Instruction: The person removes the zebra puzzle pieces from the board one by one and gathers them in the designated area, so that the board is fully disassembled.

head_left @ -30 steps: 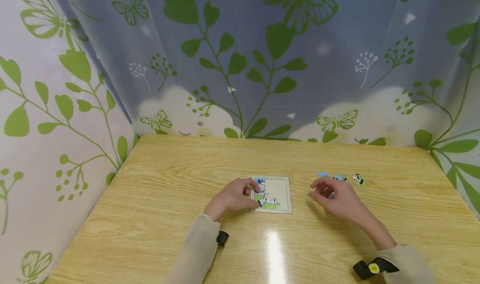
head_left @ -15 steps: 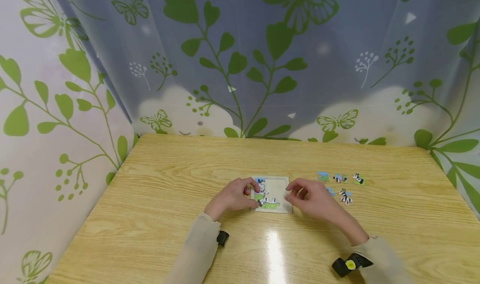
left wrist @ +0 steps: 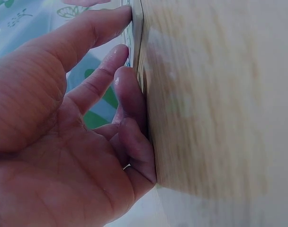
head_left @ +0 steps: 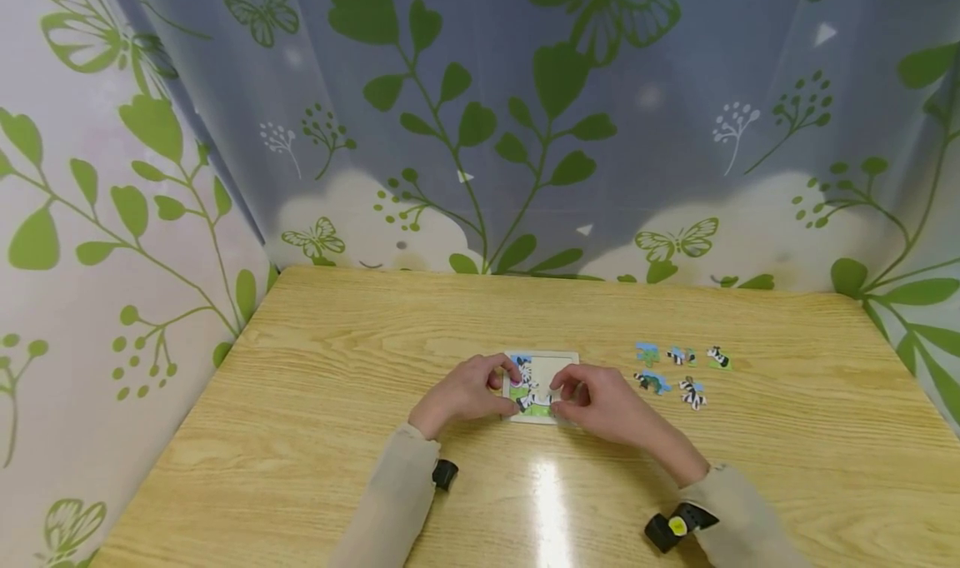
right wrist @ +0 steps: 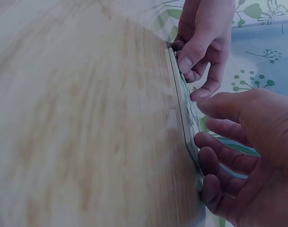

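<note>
A shallow square puzzle tray (head_left: 551, 355) lies on the table, with zebra jigsaw pieces (head_left: 536, 398) in its left and lower part. My left hand (head_left: 467, 391) holds the tray's left side, thumb and forefinger tips on its edge; in the left wrist view the other fingers of the hand (left wrist: 77, 118) are bent against the table. My right hand (head_left: 603, 403) reaches over the right side, thumb and fingertips at the lower zebra piece. In the right wrist view no loose piece shows between the right hand's fingers (right wrist: 227, 151). The hands partly cover the tray.
Right of the tray lie several loose puzzle pieces, among them a blue-green one (head_left: 647, 352), a panda one (head_left: 718, 356) and a striped one (head_left: 693, 394). A leaf-printed curtain (head_left: 480, 135) rises behind the wooden table (head_left: 315, 368).
My right hand has moved left from beside the loose pieces to the tray's right part, uncovering the pieces it hid. My left hand has stayed at the tray's left side.
</note>
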### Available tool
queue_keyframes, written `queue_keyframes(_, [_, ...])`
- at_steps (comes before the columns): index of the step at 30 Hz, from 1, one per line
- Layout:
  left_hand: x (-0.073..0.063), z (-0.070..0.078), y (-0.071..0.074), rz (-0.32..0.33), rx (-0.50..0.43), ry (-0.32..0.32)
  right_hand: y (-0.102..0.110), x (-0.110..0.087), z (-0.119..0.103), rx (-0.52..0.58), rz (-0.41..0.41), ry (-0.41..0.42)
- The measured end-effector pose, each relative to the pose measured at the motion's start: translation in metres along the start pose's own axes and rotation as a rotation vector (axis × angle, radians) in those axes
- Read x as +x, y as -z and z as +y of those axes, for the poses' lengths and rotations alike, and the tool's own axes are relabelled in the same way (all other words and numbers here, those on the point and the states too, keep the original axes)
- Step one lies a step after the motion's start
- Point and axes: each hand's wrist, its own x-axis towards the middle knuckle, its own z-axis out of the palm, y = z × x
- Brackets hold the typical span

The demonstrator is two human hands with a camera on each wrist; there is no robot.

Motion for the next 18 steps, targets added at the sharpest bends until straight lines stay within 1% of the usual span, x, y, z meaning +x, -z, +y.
queue_keyframes(8, [0.001,0.0006,0.0008,0.011,0.007,0.013,-0.004,0.0045,0.0025,-0.074,0.0,-0.029])
queue_keyframes(10, [0.0012,0.0013,0.0006,0.013,0.005,0.016,-0.0046,0.0043,0.0028,-0.089,0.004,-0.023])
queue_keyframes(15, [0.0012,0.0017,-0.0014,0.014,-0.003,0.032,-0.0048,0.0021,0.0015,-0.1,0.011,-0.019])
queue_keyframes(18, [0.0007,0.0014,-0.0027,0.014,-0.001,0.038,-0.0054,0.0014,-0.0004,-0.094,0.005,-0.035])
